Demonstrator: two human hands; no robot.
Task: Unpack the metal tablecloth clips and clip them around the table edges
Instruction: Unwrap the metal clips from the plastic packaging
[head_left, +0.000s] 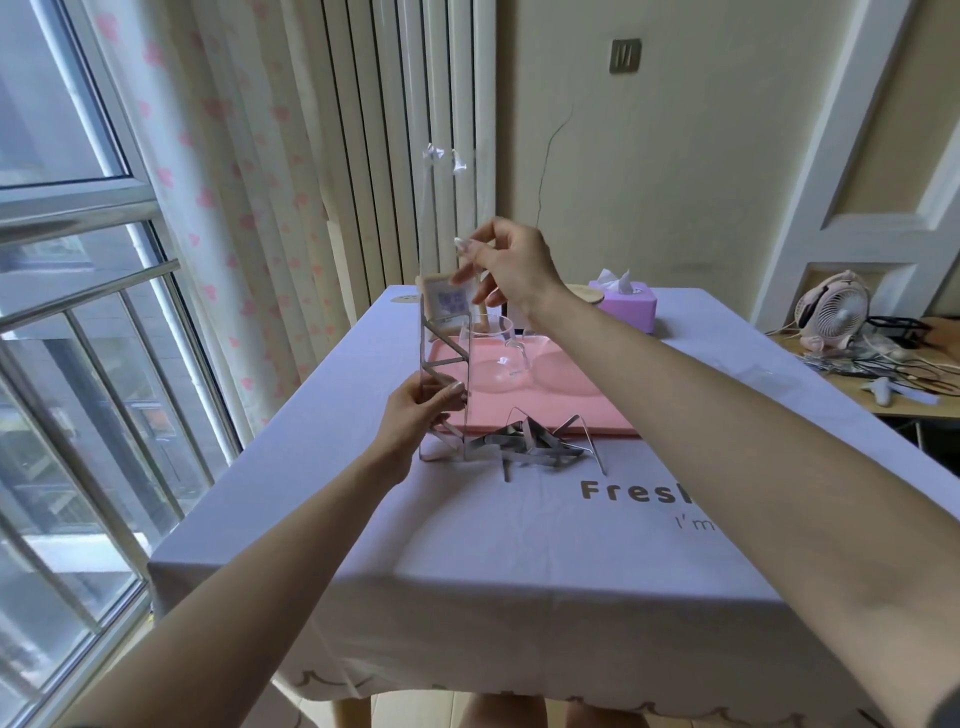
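Emptying: clear plastic sleeve (444, 338), upright at the pink tray's (597, 415) left end; left hand (423, 410) grips its base, right hand (511, 270) pinches its upper wall. Metal clips (530, 444): loose pile just before the tray's near rim, a few in the sleeve. Probably light, stiff, springy, slick; take by the bend.

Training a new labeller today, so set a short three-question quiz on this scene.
1. True or false: bent metal tablecloth clips already lie on the lilac tablecloth.
2. The left hand and the right hand both hold the tall clear plastic package. Which holds it lower? A left, B right.
3. Fill in: the clear glass jug stands on the pink rectangular ___.
Key: 1 true; 2 A; 3 tray.
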